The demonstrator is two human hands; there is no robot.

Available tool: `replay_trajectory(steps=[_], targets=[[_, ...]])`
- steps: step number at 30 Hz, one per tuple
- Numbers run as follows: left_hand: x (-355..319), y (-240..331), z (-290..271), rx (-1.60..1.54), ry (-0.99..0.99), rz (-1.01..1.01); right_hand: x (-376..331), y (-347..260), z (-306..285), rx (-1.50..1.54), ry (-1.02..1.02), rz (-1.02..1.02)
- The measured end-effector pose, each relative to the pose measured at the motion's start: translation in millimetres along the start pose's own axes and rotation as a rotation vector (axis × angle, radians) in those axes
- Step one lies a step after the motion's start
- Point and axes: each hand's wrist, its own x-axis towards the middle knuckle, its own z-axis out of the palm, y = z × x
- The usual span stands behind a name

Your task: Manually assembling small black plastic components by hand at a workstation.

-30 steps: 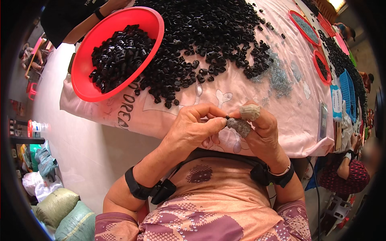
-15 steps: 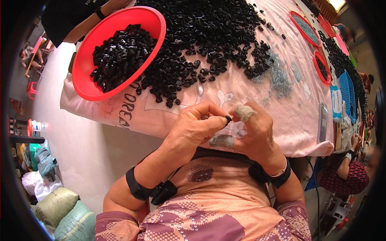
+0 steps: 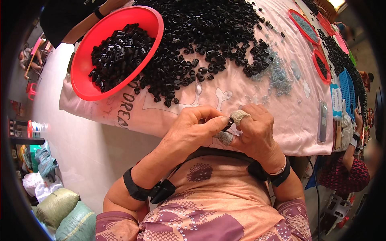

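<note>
My left hand (image 3: 193, 130) and my right hand (image 3: 257, 134) meet at the near edge of the table, pinching one small black plastic part (image 3: 228, 123) between their fingertips. Grey cloth wraps cover my right forefinger tip (image 3: 240, 116) and my left thumb tip (image 3: 225, 137). A big heap of the same black plastic parts (image 3: 209, 36) lies on the pink cloth (image 3: 281, 116) beyond my hands. A red round bowl (image 3: 86, 86) at the left holds more of them. Black bands sit on both wrists.
A small pile of clear glittering bits (image 3: 277, 76) lies right of the heap. Red trays (image 3: 303, 24) and a blue basket (image 3: 346, 86) stand at the far right. Another person's arm (image 3: 86, 24) reaches in at top left; a seated person (image 3: 348, 172) is at the right. Sacks (image 3: 60, 209) lie on the floor.
My hands have shifted slightly right and closer together. The grey-wrapped right forefinger has come onto the black part, which both hands now pinch.
</note>
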Motion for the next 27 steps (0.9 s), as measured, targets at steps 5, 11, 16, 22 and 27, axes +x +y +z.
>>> replay_trajectory(steps=[5,11,16,22,27], targets=[[3,-3,-7,0.242,-0.040,0.081,-1,2,-3,0.005,-0.018,0.015],[5,-8,-7,0.175,-0.015,0.006,1,0,-1,0.003,-0.049,-0.015],[6,-11,-7,0.199,-0.039,0.059,1,-1,-3,0.040,-0.097,-0.021],[3,-4,-5,0.232,-0.051,0.038,-1,0,-1,0.035,-0.078,-0.035],[2,-5,-1,0.176,-0.010,0.027,-3,1,2,0.020,-0.078,-0.043]])
